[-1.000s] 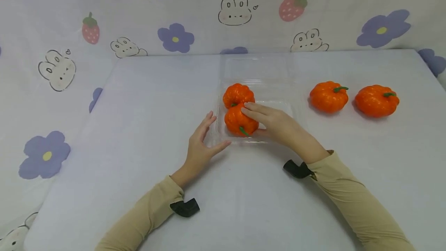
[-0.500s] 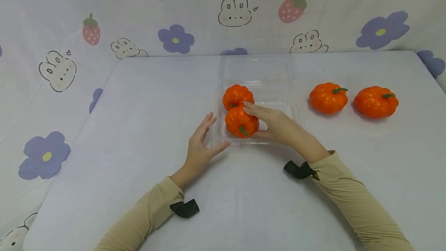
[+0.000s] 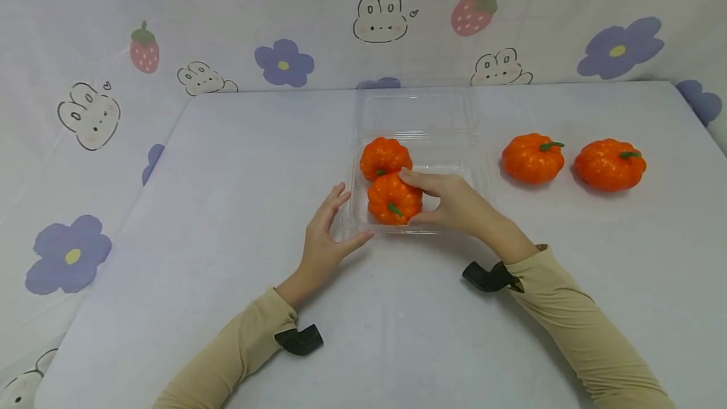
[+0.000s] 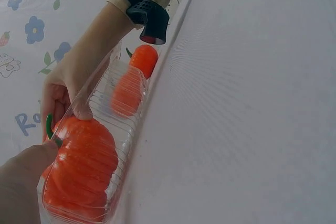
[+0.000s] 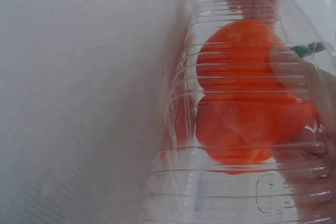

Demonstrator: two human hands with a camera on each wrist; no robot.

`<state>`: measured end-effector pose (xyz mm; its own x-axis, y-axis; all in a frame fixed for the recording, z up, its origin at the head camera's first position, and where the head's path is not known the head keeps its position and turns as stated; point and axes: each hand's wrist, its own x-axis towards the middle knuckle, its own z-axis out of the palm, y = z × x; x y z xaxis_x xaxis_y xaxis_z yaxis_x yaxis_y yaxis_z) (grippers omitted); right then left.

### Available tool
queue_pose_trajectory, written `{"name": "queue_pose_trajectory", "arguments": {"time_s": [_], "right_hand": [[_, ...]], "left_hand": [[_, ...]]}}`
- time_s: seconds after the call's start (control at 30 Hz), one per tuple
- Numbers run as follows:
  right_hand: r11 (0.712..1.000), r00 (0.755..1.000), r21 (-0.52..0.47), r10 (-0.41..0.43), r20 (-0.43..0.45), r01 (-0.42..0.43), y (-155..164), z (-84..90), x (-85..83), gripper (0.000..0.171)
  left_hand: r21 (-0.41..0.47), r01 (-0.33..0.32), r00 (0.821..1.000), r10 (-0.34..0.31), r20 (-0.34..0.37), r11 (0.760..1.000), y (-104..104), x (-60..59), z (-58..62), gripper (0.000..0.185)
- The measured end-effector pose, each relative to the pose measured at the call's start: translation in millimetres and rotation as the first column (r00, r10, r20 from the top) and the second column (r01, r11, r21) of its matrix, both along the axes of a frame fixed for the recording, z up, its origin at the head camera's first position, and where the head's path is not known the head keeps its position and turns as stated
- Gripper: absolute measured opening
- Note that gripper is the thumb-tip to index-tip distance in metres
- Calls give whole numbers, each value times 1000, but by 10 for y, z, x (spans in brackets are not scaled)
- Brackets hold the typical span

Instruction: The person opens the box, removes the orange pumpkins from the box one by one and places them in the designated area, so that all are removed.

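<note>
**Second pumpkin settling into the tray**

Your right hand [image 3: 454, 204], fingers curled round the near pumpkin [image 3: 392, 201], has turned it slightly in the clear tray [image 3: 477, 172] over the last second; its green stem now points toward you. Its wide axis lies flat. Your left hand [image 3: 324, 238] rests open-fingered against the tray's left edge.

I saw two pumpkins [image 3: 390, 178] in the tray [image 3: 479, 172], one behind the other; two more pumpkins [image 3: 572, 160] sat side by side on the table [image 3: 227, 207], right of it.
</note>
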<state>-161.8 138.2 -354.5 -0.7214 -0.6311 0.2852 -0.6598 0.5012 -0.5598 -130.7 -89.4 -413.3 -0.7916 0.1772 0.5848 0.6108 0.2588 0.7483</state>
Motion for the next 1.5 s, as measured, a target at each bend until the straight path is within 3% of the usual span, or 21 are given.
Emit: {"name": "queue_pose_trajectory", "arguments": {"time_s": [0.4,0.63,0.9,1.2,1.5], "right_hand": [[985,985,-146,-73,159,97,12,18,-10,68],[965,957,-214,-90,274,152,-21,183,84,62],[960,948,-214,-109,300,178,15,85,27,64],[932,910,-275,-114,399,238,42,86,13,59],[930,912,-293,-92,401,223,56,107,35,58]], "left_hand": [[-7,-2,1000,2,4,1000,4,3,-6,63],[-7,0,1000,0,0,1000,7,0,3,63],[-2,4,1000,-4,-11,1000,3,-6,-9,62],[4,-5,999,5,39,1000,0,-33,-80,64],[-14,-22,1000,22,11,1000,-3,-40,-106,64]]}}
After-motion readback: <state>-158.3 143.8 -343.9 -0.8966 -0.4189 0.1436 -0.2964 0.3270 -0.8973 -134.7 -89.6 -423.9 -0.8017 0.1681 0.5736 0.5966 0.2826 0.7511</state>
